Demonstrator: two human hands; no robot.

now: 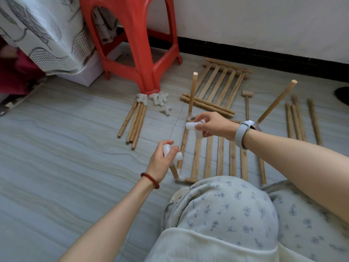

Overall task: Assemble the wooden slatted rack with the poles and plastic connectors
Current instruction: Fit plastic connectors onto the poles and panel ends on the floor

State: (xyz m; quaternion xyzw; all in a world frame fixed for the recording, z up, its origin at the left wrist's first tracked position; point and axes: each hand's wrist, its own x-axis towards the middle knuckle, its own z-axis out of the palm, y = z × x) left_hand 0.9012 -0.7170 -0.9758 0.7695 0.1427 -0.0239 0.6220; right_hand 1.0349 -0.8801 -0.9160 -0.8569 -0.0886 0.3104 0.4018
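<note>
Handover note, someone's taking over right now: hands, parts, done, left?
Left hand: holds a white connector over the near-left short pole.
Right hand: holds another connector.
Slatted panel on the floor has corner connectors and upright poles fitted.
Second panel, spare connectors, loose poles and mallet lie beyond.
Left: cap the poles, add the second panel.

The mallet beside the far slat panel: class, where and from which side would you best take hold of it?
Grip the mallet by its thin handle, near the end pointing toward the person, coming from above. It lies flat on the floor with its blocky head at the far end, and the handle has bare floor on both sides. That end probably sits closest to the right hand.
</note>
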